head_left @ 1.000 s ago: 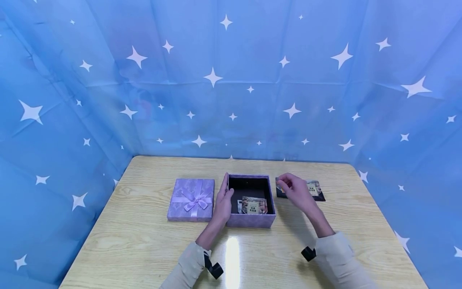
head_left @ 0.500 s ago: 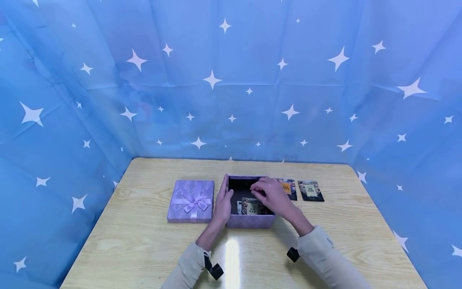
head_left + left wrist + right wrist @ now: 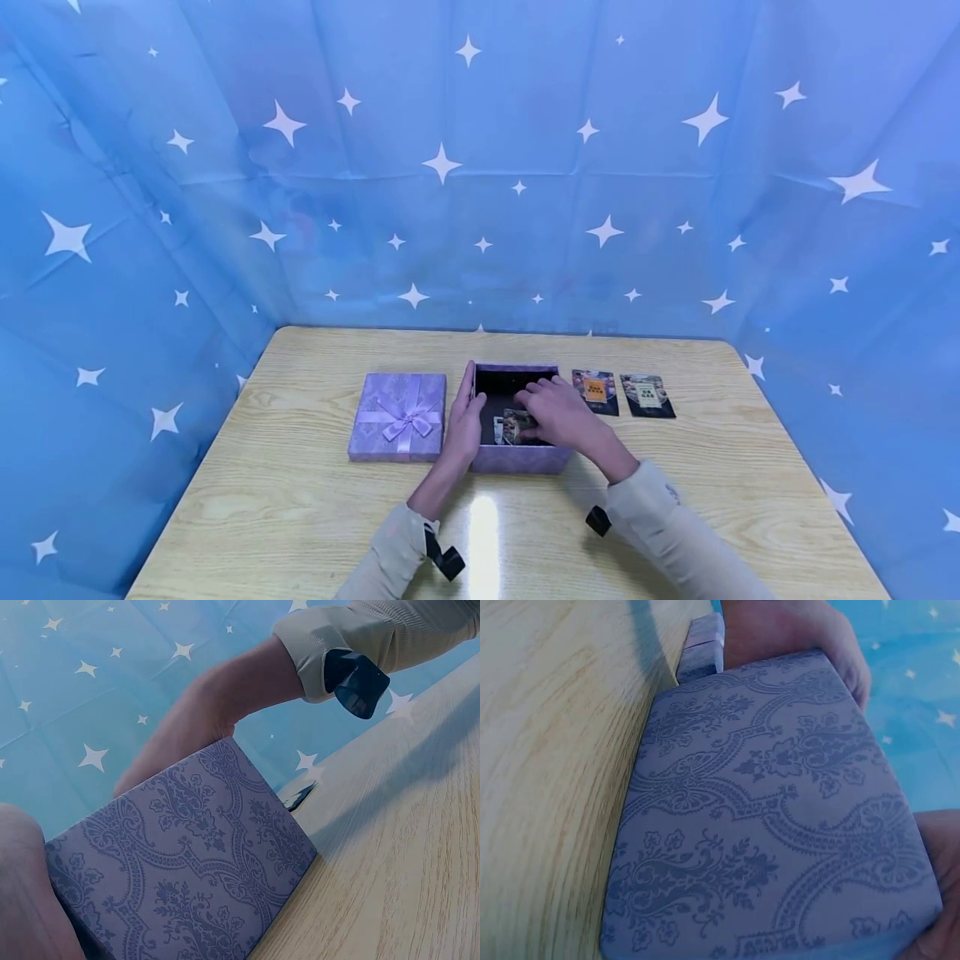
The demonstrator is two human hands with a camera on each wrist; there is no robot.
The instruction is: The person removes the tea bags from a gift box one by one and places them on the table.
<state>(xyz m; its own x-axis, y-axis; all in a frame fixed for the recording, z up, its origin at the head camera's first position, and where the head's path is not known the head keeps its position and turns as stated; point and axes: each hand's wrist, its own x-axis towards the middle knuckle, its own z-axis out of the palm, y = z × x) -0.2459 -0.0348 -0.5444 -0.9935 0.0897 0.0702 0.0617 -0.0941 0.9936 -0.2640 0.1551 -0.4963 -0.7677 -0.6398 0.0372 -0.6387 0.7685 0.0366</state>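
Note:
A purple gift box (image 3: pixel 521 460) with a dark inside stands uncovered on the table. My left hand (image 3: pixel 463 425) holds its left wall, thumb at the rim and fingers along the outside. My right hand (image 3: pixel 564 412) reaches over the right wall into the box, its fingers at a small printed packet (image 3: pixel 512 426) lying inside. Whether those fingers pinch the packet is hidden; both wrist views show mostly the patterned box walls. To the right lie an orange-labelled packet (image 3: pixel 596 392) and a pale-labelled packet (image 3: pixel 647 396), side by side.
Left of the box lies its purple lid (image 3: pixel 397 417) with a ribbon bow. The wooden table (image 3: pixel 300 500) ends at a blue star-patterned curtain (image 3: pixel 480 167) behind it.
My right hand has moved left from the packets on the table, over the box wall, and down to the packet inside. The left hand stays on the box.

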